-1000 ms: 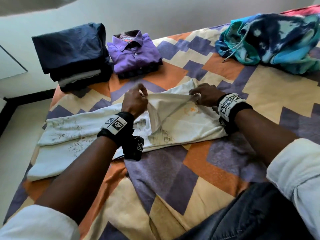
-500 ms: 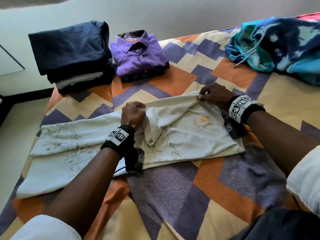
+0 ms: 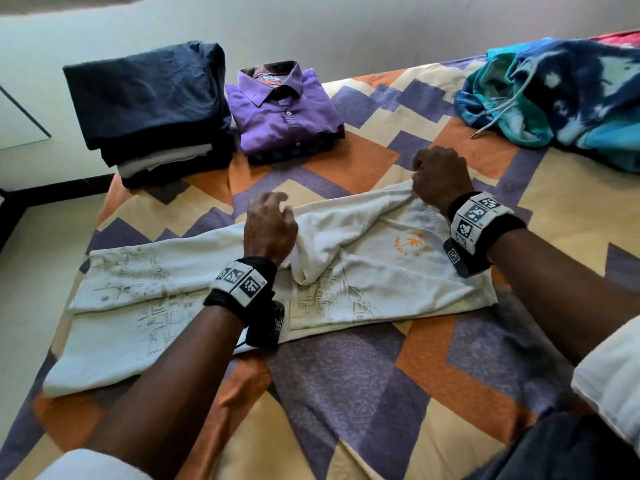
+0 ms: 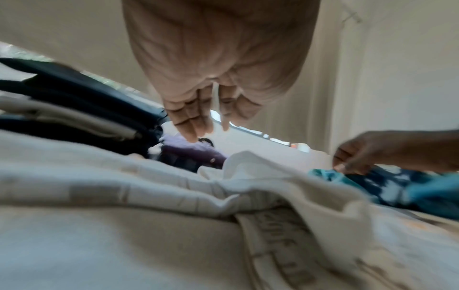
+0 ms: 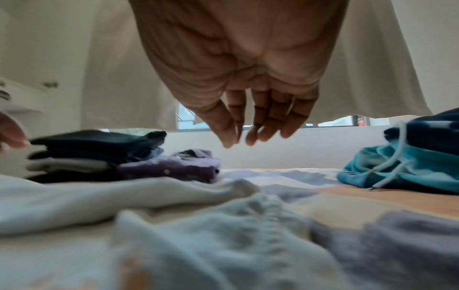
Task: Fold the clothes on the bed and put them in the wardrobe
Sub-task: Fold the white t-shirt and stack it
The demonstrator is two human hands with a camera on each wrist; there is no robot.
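The white T-shirt ran under the left forearm at lower centre of the head view, hiding part of its print. The tie-dye hoodie was cut off by the right edge, and the bed by the bottom and left edges. In both wrist views the near cloth was blurred. Whether the right hand pinched the shirt's edge could not be told; its fingertips were hidden behind the knuckles.
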